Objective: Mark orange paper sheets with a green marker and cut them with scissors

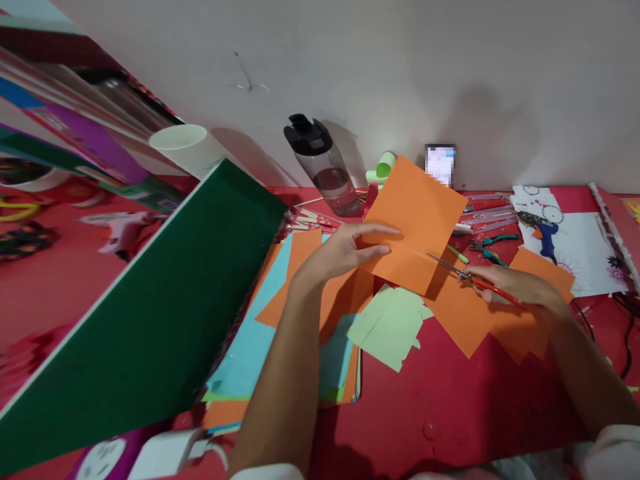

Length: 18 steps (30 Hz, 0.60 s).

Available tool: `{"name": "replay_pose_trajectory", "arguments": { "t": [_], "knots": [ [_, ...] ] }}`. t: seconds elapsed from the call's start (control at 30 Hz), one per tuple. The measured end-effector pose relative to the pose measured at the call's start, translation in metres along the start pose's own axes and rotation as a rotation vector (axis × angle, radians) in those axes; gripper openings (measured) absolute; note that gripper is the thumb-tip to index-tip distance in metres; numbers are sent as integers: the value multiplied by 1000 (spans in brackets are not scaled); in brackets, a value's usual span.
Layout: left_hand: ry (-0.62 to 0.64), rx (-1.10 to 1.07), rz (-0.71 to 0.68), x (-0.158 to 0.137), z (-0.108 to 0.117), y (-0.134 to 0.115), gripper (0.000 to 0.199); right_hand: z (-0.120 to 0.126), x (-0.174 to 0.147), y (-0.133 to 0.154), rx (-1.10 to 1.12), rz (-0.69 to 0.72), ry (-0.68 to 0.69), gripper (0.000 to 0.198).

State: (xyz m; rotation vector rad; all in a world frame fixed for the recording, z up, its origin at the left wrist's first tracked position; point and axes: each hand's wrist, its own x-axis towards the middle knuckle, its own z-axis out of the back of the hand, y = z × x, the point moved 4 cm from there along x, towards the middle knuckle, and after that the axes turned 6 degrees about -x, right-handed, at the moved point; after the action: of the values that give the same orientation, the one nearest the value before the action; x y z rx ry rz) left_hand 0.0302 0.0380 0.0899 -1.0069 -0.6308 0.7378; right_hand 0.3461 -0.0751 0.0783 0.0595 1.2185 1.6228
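Observation:
My left hand (pixel 345 250) pinches a sheet of orange paper (pixel 417 217) by its left side and holds it up above the table. A crease or cut line crosses the lower part of this sheet. My right hand (pixel 505 285) grips a pair of scissors (pixel 493 288) with red handles, their blades pointing left at the sheet's right edge. Whether the blades are parted is hard to see. Under my right hand lie more orange paper pieces (pixel 465 327). Pale green paper pieces (pixel 390 323) rest below the held sheet.
A stack of coloured paper (pixel 250 363) lies at left, beside a leaning green board (pixel 165 320). A water bottle (pixel 325 170) and a phone (pixel 440 163) stand by the wall. Pliers (pixel 493 247) and a blue glue gun (pixel 545 233) lie at right, cables near them.

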Motion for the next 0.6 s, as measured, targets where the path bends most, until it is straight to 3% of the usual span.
{"name": "replay_pose_trajectory", "arguments": {
  "t": [0.13,0.33,0.6],
  "knots": [
    [44,-33,0,3,-7,0,41,-6,6,1,4,10,11,46],
    [43,-31,6,3,-7,2,41,-7,5,0,96,-81,16,46],
    [21,-41,7,3,-7,2,42,-4,9,-9,45,-23,49,47]
  ]
}}
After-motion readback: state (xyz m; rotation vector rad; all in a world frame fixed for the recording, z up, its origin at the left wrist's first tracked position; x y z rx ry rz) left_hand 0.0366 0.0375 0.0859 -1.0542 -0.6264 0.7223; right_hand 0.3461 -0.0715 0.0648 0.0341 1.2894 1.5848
